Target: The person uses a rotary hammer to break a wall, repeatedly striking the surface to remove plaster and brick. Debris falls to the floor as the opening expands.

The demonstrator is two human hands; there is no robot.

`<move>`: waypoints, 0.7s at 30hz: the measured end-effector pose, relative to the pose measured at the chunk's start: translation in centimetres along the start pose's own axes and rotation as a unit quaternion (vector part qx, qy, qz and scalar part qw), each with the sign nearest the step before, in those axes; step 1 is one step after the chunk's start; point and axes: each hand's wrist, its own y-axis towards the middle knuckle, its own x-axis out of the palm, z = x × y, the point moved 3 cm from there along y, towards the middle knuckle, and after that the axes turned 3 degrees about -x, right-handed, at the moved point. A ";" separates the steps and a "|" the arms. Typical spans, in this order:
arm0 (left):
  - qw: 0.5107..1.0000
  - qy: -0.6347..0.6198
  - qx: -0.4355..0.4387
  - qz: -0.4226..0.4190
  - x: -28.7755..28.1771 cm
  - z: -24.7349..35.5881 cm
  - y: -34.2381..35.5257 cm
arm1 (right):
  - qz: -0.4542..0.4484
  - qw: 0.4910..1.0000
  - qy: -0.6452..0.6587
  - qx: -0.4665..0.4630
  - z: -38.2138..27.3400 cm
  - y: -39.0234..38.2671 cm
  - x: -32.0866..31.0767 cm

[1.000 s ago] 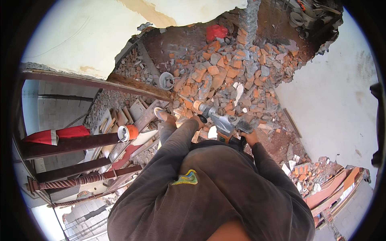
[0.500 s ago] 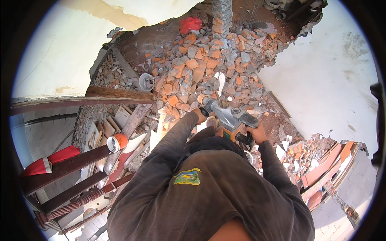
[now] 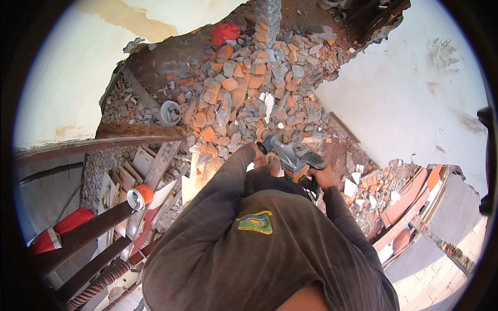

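Note:
A grey demolition hammer (image 3: 289,154) with a dark rear handle sits in front of my body, its front end turned toward the rubble heap. My left hand (image 3: 255,149) is closed around the side handle near its front. At the back, my right hand (image 3: 324,177) wraps the rear grip. No chisel tip can be made out against the debris. Just beyond the hammer lies a heap of broken orange bricks and grey mortar chunks (image 3: 238,93).
Broken white walls (image 3: 384,98) flank the heap, and a brick pillar (image 3: 267,23) rises at its far side. A white bucket (image 3: 170,112) stands left of it. Dark red wooden rails (image 3: 91,233), an orange-and-white bucket (image 3: 140,197) and boards are at left; reddish planks (image 3: 407,202) lean at right.
The surroundings have slid left in the view, and the hammer has shifted slightly left and nearer my body in the picture. Both hands keep their hold.

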 end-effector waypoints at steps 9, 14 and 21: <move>0.996 -0.080 0.001 -0.041 -1.1 -2.3 -1.0 | 0.023 1.000 0.007 0.001 -1.3 -0.2 2.7; 0.992 -0.116 0.000 -0.052 -0.5 -3.4 -1.3 | -0.022 1.000 0.009 0.017 -1.1 1.0 3.4; 0.995 -0.099 -0.011 -0.018 -0.2 -3.9 -2.3 | -0.051 0.999 -0.003 -0.012 -1.4 2.3 3.6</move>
